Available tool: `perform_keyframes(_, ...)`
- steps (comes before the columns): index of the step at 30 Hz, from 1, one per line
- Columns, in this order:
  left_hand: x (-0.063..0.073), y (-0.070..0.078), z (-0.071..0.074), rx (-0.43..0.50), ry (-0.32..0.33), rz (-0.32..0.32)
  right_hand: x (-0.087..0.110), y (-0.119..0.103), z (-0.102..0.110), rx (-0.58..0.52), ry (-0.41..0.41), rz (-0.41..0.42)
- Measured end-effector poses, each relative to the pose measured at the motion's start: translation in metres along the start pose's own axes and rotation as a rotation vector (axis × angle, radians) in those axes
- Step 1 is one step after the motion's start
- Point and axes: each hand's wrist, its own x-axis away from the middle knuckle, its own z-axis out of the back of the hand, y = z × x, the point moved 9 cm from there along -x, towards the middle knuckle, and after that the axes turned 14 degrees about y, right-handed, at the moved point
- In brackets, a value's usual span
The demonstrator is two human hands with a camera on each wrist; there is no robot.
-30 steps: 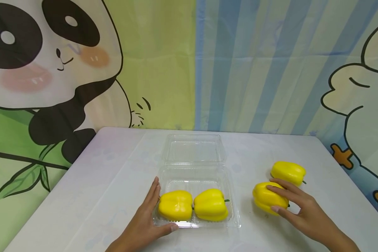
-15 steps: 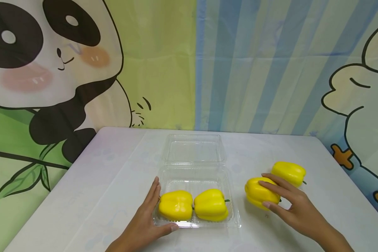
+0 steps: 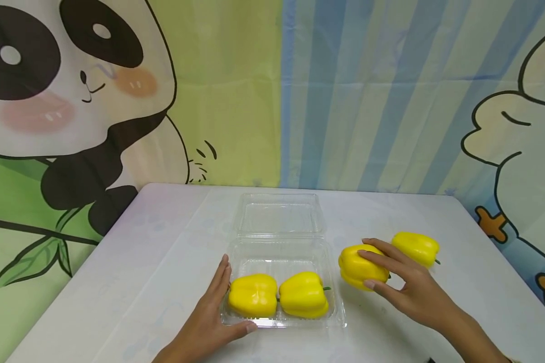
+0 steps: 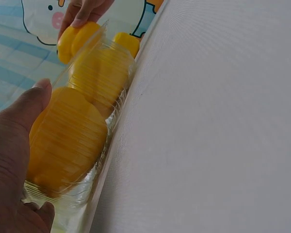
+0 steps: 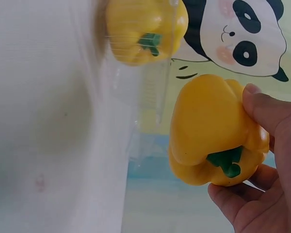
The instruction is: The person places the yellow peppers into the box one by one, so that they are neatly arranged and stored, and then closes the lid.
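Observation:
My right hand (image 3: 413, 290) grips a yellow bell pepper (image 3: 353, 267) between thumb and fingers, raised above the table to the right of a clear plastic clamshell box (image 3: 279, 256). Its green stem points back toward the palm in the right wrist view. Two more yellow bell peppers, a left one (image 3: 253, 296) and a right one (image 3: 303, 296), lie side by side in the front half of the box. Against the box's left side rests my left hand (image 3: 209, 310), fingers straight and thumb along the front edge.
The box's lid (image 3: 279, 217) lies folded back on the white table (image 3: 172, 257). Another yellow bell pepper (image 3: 414, 247) lies on the table at the right, behind my right hand. A cartoon-printed curtain (image 3: 236, 101) hangs behind the table.
My right hand has carried its bell pepper left and away from me, closer to the box's right edge. The left hand, the box and the other peppers stay in place.

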Motion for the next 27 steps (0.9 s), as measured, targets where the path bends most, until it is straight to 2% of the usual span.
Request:
perform_keyframes(8,0.001,-0.001,0.000,0.007,-0.003,0.010,-0.020,-0.014,-0.003,-0.062,-0.016,0.062)
perform_keyframes(14,0.001,0.001,-0.001,0.016,0.001,-0.014,-0.030,-0.026,-0.010,-0.122,-0.018,0.090)
perform_keyframes(22,0.001,0.003,-0.004,0.014,-0.004,-0.032,-0.040,-0.037,-0.027,-0.153,-0.065,0.065)
perform_keyframes(27,0.001,0.001,-0.002,0.020,-0.003,-0.013,-0.051,-0.047,-0.037,-0.215,-0.067,0.065)
